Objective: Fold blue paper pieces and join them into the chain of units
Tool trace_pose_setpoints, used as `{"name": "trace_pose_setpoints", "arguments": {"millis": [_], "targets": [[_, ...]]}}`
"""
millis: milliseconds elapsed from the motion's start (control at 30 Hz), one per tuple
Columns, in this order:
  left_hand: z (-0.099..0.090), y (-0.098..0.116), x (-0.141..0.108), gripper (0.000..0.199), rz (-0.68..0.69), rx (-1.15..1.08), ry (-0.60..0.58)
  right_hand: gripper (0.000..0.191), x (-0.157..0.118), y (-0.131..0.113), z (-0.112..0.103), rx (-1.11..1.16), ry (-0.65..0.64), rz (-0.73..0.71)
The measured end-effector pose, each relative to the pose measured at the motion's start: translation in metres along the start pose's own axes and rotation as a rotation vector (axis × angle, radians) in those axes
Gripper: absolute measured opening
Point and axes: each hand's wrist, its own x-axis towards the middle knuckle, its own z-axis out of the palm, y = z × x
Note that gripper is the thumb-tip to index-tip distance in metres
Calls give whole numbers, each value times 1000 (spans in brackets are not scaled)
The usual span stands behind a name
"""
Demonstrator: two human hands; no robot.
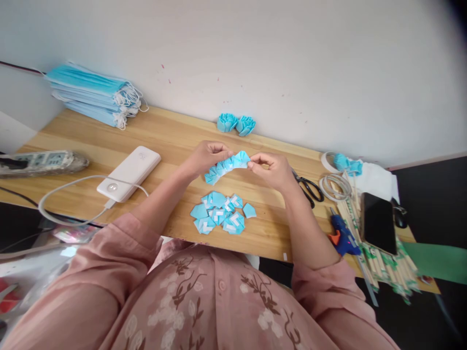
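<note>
Above the middle of the wooden table point(182, 131) I hold a curved strip of overlapping folded blue petals point(226, 166). The fingers of my left hand point(207, 156) are closed on its upper edge near the middle. At its right end, my right hand point(270, 169) pinches the last petal between thumb and fingers. Nearer to me lies a loose cluster of folded blue petals point(218, 215), several with white strips on them. One single petal point(249, 210) lies just right of the cluster. Two finished blue flowers point(235, 124) stand against the wall behind my hands.
Left are a stack of blue face masks point(87, 92), a white power bank point(129, 174) with a cable, and a power strip point(47, 163). Right are black-handled scissors point(309, 188), tape rolls point(334, 186), a blue glue gun point(343, 233), a phone point(378, 222) and wrapped chopsticks point(386, 265).
</note>
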Motion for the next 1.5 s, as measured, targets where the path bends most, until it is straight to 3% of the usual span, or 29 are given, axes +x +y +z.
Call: {"name": "trace_pose_setpoints", "arguments": {"millis": [367, 567, 767, 967, 1500], "targets": [[-2, 1, 1, 30, 18, -1, 53, 15, -3, 2, 5, -128, 119, -198], [-4, 6, 0, 30, 15, 20, 66, 12, -1, 5, 1, -59, 158, -147], [-5, 4, 0, 36, 39, 58, 3, 16, -1, 10, -4, 165, 25, 7], [-8, 3, 0, 38, 67, 104, -41, 23, -1, -4, -4, 216, -125, 133], [-8, 4, -3, 38, 97, 161, -88, 24, -1, 3, 0, 219, -195, 166]]}}
